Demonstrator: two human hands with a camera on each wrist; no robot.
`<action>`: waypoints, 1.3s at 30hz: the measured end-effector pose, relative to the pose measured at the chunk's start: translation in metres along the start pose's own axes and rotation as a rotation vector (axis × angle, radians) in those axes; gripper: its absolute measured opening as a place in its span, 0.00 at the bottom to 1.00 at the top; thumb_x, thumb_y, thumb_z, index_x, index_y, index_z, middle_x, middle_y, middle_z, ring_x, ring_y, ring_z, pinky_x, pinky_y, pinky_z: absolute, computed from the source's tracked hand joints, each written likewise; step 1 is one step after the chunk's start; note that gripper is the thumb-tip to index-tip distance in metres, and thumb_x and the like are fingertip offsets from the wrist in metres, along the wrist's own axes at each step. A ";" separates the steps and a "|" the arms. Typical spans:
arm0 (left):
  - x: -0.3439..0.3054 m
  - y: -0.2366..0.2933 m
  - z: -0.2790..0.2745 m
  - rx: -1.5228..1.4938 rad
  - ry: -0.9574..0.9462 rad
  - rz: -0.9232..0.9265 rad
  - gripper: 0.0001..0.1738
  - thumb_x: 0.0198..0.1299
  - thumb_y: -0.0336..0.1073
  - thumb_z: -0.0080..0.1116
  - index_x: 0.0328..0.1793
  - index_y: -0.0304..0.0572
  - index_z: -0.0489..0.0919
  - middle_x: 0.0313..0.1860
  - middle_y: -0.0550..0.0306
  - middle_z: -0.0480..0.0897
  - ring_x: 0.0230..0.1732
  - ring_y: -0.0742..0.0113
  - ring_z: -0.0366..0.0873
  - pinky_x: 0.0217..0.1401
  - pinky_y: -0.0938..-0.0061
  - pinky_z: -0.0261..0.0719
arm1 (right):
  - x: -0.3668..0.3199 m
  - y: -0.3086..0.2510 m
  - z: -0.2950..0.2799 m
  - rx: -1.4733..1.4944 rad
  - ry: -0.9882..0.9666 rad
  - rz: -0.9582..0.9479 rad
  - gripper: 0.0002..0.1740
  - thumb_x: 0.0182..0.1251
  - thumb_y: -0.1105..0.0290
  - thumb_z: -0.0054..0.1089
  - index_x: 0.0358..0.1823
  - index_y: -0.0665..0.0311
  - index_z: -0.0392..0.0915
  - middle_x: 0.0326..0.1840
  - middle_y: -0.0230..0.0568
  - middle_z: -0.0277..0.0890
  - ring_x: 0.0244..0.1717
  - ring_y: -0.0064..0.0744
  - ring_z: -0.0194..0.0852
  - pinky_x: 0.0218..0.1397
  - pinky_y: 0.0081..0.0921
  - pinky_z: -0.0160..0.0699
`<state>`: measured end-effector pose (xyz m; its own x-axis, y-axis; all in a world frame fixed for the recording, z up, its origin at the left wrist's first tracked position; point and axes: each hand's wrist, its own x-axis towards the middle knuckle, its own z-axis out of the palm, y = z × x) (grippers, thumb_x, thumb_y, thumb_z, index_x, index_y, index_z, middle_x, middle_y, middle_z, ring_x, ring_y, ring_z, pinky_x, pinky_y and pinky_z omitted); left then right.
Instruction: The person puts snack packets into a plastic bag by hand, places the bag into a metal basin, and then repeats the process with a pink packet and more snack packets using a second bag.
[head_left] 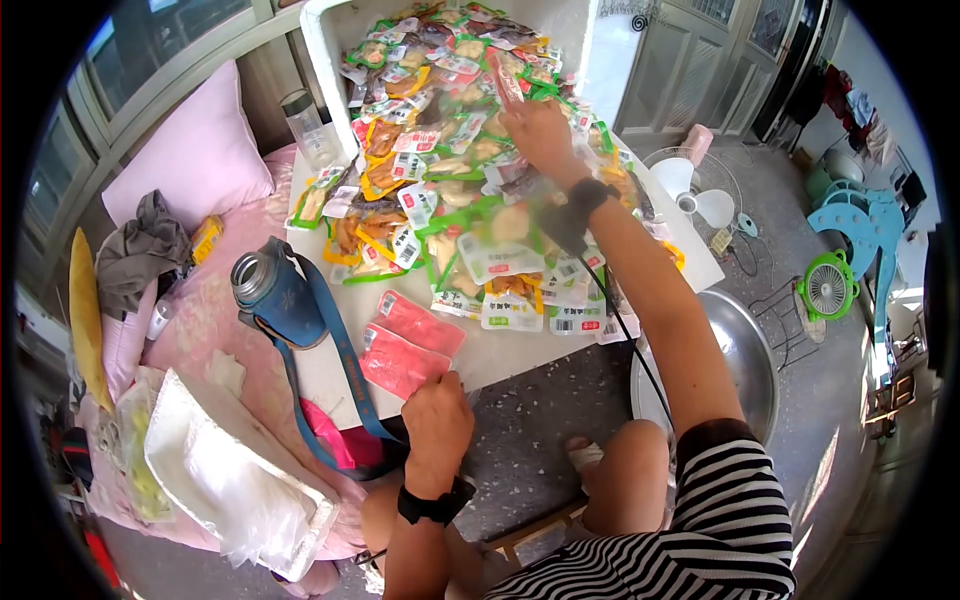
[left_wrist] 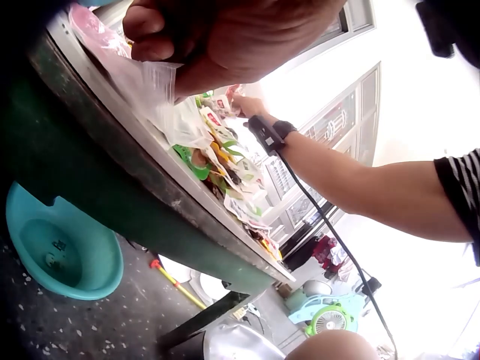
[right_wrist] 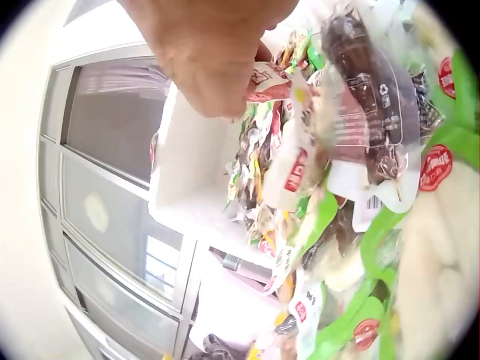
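In the head view the left hand [head_left: 440,425] pinches the edge of a red packet [head_left: 400,360] at the table's near edge; a second red packet [head_left: 422,322] lies against it. The left wrist view shows the curled left fingers [left_wrist: 161,45] on clear plastic [left_wrist: 154,94]. Far over the heap of sealed food packets [head_left: 460,165], the right hand [head_left: 545,135] grips a red packet [head_left: 505,78]. In the right wrist view the right hand [right_wrist: 214,52] holds that red-and-white packet [right_wrist: 268,82] beside the pile, its fingertips partly hidden.
A white foam box [head_left: 330,70] lies open behind the heap. Left stand a blue bottle [head_left: 275,295] with a strap, a clear cup [head_left: 305,125] and a foam tray [head_left: 220,470] holding plastic. A metal basin [head_left: 750,350] sits right of the table; a cable hangs from the right wrist.
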<state>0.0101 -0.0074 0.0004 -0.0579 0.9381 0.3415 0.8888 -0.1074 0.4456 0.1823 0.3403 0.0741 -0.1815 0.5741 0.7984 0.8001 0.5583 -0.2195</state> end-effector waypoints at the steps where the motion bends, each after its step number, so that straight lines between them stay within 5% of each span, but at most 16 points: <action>1: -0.001 0.000 0.000 0.007 0.004 -0.001 0.04 0.51 0.26 0.55 0.25 0.38 0.74 0.25 0.44 0.78 0.27 0.43 0.79 0.29 0.55 0.77 | -0.002 -0.010 -0.010 0.134 0.042 0.066 0.16 0.60 0.58 0.59 0.39 0.65 0.82 0.38 0.49 0.80 0.43 0.51 0.75 0.48 0.42 0.74; 3: -0.002 -0.002 0.002 0.020 0.011 -0.003 0.05 0.51 0.27 0.55 0.24 0.37 0.75 0.25 0.44 0.78 0.27 0.43 0.79 0.30 0.54 0.77 | -0.004 -0.030 -0.038 0.408 0.028 0.261 0.10 0.57 0.69 0.64 0.38 0.66 0.81 0.38 0.47 0.81 0.34 0.40 0.79 0.40 0.35 0.78; 6: -0.003 -0.004 0.004 0.055 0.021 0.010 0.05 0.52 0.27 0.55 0.24 0.37 0.75 0.25 0.44 0.79 0.27 0.43 0.79 0.31 0.53 0.77 | -0.025 -0.051 -0.071 0.939 0.009 0.471 0.10 0.60 0.75 0.60 0.43 0.67 0.78 0.41 0.45 0.81 0.33 0.27 0.80 0.35 0.24 0.79; 9: -0.003 -0.006 0.001 0.017 0.039 0.013 0.05 0.52 0.27 0.56 0.25 0.36 0.75 0.27 0.43 0.79 0.30 0.41 0.79 0.33 0.53 0.77 | -0.061 -0.084 -0.111 1.159 -0.024 0.620 0.13 0.61 0.79 0.59 0.47 0.70 0.75 0.42 0.42 0.81 0.35 0.19 0.78 0.33 0.16 0.78; 13: -0.003 -0.008 -0.003 -0.063 0.090 -0.018 0.04 0.51 0.28 0.56 0.29 0.35 0.78 0.29 0.40 0.79 0.34 0.39 0.78 0.37 0.52 0.74 | -0.125 -0.134 -0.161 1.223 -0.017 0.716 0.13 0.61 0.75 0.62 0.46 0.70 0.75 0.40 0.35 0.82 0.32 0.18 0.76 0.32 0.14 0.76; 16: -0.005 -0.009 -0.004 -0.042 0.099 -0.043 0.04 0.52 0.29 0.56 0.30 0.35 0.79 0.29 0.40 0.80 0.34 0.40 0.78 0.37 0.52 0.75 | -0.172 -0.128 -0.173 1.160 -0.367 0.776 0.11 0.60 0.72 0.64 0.44 0.67 0.77 0.38 0.33 0.82 0.32 0.15 0.75 0.30 0.12 0.72; 20: -0.006 -0.013 0.001 -0.012 0.120 -0.042 0.05 0.53 0.30 0.56 0.30 0.36 0.79 0.29 0.42 0.80 0.35 0.41 0.78 0.38 0.53 0.75 | -0.229 -0.108 -0.170 1.304 -0.552 0.883 0.09 0.61 0.69 0.64 0.40 0.64 0.78 0.30 0.28 0.80 0.25 0.12 0.72 0.24 0.10 0.66; 30: -0.001 -0.011 -0.006 -0.005 0.128 -0.107 0.05 0.55 0.32 0.56 0.33 0.38 0.81 0.29 0.41 0.80 0.34 0.40 0.78 0.36 0.54 0.74 | -0.230 -0.108 -0.193 1.045 -0.900 0.724 0.14 0.66 0.61 0.59 0.39 0.66 0.76 0.21 0.26 0.69 0.13 0.12 0.58 0.15 0.14 0.56; 36: -0.002 -0.011 -0.005 0.013 0.136 -0.102 0.06 0.56 0.33 0.56 0.33 0.39 0.81 0.29 0.41 0.80 0.34 0.40 0.79 0.36 0.54 0.75 | -0.233 -0.114 -0.191 1.003 -0.857 0.647 0.11 0.65 0.65 0.60 0.41 0.66 0.76 0.26 0.26 0.72 0.19 0.13 0.66 0.19 0.17 0.64; 39: -0.001 -0.014 -0.007 0.027 0.148 -0.130 0.07 0.56 0.33 0.56 0.34 0.40 0.82 0.29 0.41 0.81 0.34 0.40 0.79 0.37 0.55 0.76 | -0.237 -0.118 -0.187 1.063 -0.708 0.572 0.07 0.61 0.74 0.59 0.40 0.65 0.76 0.29 0.31 0.74 0.24 0.22 0.73 0.25 0.20 0.70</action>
<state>-0.0058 -0.0089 -0.0004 -0.2370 0.8847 0.4014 0.8813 0.0219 0.4721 0.2380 0.0258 0.0158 -0.4830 0.8723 0.0764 0.1070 0.1454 -0.9836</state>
